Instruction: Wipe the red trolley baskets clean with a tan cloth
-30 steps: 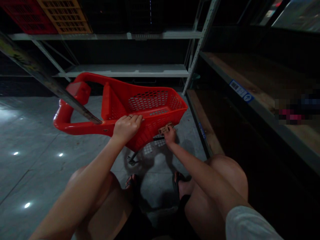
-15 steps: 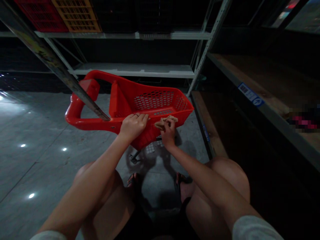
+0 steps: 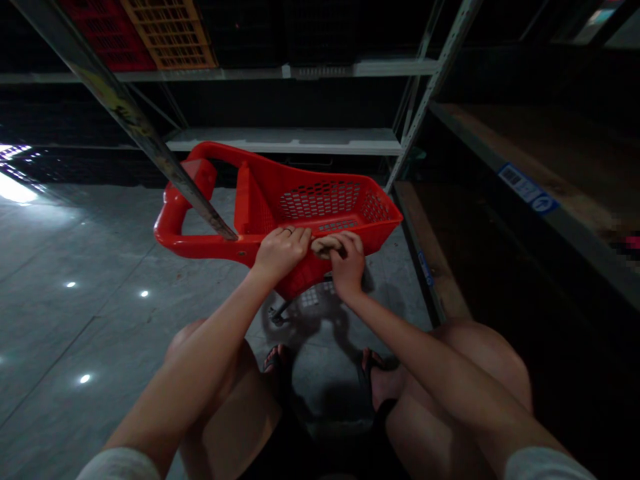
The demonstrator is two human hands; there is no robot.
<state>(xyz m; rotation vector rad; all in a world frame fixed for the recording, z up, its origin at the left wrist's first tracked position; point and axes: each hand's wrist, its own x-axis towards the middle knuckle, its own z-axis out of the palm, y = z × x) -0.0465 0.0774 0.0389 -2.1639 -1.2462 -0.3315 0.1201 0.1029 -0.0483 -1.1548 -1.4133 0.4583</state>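
Note:
A red plastic shopping cart [image 3: 260, 200] with a perforated basket stands in front of me, its handle to the left. My left hand [image 3: 283, 252] is closed over the cart's near rim, a ring on one finger. Just right of it, my right hand [image 3: 349, 265] grips a crumpled beige cloth [image 3: 325, 246] against the outside of the same rim. The cloth is partly covered by my fingers. Bare floor of the basket shows through its open top.
A worn metal pole [image 3: 150, 143] slants across the cart's handle. Behind stands a metal rack [image 3: 300, 143] with a red crate [image 3: 110, 33] and a yellow crate [image 3: 170, 33]. To the right is a wooden shelf [image 3: 480, 133] with a blue label [image 3: 527, 189].
The view has shifted, so the whole scene sits a little further right. My right hand has turned on the cloth, which looks more bunched. My left hand keeps its hold on the rim.

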